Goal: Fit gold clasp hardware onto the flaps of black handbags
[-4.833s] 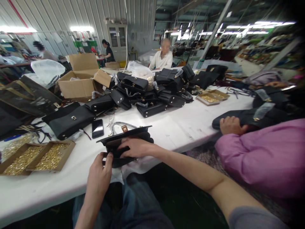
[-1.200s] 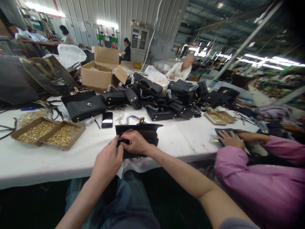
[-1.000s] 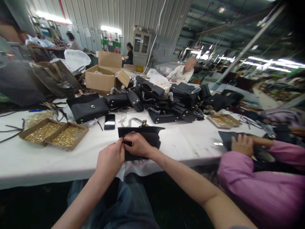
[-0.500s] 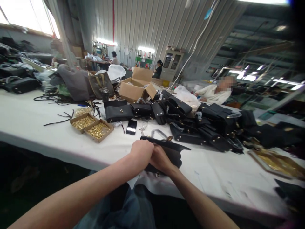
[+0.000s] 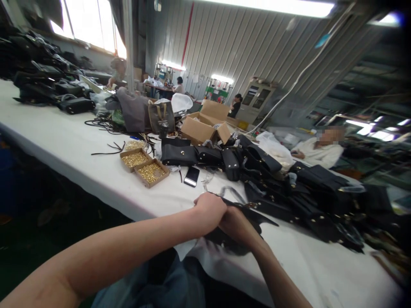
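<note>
1. The bag (image 5: 224, 241) is on the white-covered table (image 5: 96, 184), at the near edge right before my lap – a spot that, I judge, lets both my arms come at it together.
2. My left hand (image 5: 212, 209) and right hand (image 5: 236, 222) meet at its left part, both curled in and hardly open. Their backs hide the fingertips, so I can't tell what they have hold of; holding them so close suggests work on one small spot.
3. The bag looks black and smooth, a pointed corner jutting out on the right, with a gold-toned fitting (image 5: 251, 205) on top. Its handle (image 5: 233, 192) arches away behind, seemingly wrapped in clear plastic. My hands cover much of the rest.
4. Past it lie the phone (image 5: 192, 176) and two trays (image 5: 159, 179) of gold pieces, probably set side by side for easy reach.
5. Farther off, more black bags (image 5: 308, 209) are heaped up – likely to leave working room – with an open carton (image 5: 195, 130) behind.
</note>
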A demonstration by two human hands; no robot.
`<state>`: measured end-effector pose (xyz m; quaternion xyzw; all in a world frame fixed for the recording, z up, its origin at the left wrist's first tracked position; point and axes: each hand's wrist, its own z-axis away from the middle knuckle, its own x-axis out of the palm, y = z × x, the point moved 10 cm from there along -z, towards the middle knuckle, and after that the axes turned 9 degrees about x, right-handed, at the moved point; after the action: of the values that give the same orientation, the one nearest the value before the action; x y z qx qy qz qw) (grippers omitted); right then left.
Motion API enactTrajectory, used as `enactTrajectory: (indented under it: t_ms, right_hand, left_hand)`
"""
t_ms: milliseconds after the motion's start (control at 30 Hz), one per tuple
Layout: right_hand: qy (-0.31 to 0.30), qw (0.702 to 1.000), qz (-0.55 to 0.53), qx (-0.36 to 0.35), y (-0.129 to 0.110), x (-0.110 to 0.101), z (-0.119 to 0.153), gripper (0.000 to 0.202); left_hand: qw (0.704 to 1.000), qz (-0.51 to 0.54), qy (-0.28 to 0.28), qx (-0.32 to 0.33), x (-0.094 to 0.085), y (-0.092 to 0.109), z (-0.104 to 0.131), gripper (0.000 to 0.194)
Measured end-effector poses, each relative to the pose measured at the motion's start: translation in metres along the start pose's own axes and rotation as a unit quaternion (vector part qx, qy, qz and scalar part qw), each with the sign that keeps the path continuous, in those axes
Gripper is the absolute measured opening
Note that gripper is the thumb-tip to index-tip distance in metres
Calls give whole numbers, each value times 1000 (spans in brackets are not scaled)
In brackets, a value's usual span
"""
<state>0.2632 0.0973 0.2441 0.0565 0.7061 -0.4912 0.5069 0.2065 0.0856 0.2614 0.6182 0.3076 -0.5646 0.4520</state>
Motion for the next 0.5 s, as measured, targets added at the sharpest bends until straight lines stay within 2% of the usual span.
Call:
enactTrajectory:
  t_ms: [67, 133, 167, 233, 300, 333, 400, 500]
  right_hand:
    - [-47, 999, -9, 16, 2, -16, 2, 20]
    - [-41, 998, -33, 44, 14, -38, -2, 33]
    - [-9, 997, -45, 56, 22, -52, -5, 40]
    - [103, 993, -35, 56, 33, -78, -12, 48]
    - [219, 975, 40, 10, 29, -93, -15, 50]
    - [259, 961, 91, -26, 21, -92, -16, 50]
    - [298, 933, 180, -93, 5, -81, -21, 50]
    - [274, 922, 242, -129, -2, -62, -37, 48]
  left_hand:
    - [1000, -7, -15, 3, -3, -4, 1, 18]
    - [1000, -9, -22, 14, -6, -8, 4, 19]
    - [999, -10, -23, 20, -7, -9, 6, 20]
    - [999, -12, -20, 30, -10, -9, 11, 21]
    - [999, -13, -16, 39, -11, -7, 15, 20]
    - [999, -14, -13, 44, -11, -5, 17, 20]
    - [998, -13, -7, 56, -12, -1, 19, 20]
    - [998, -12, -2, 64, -10, 2, 19, 20]
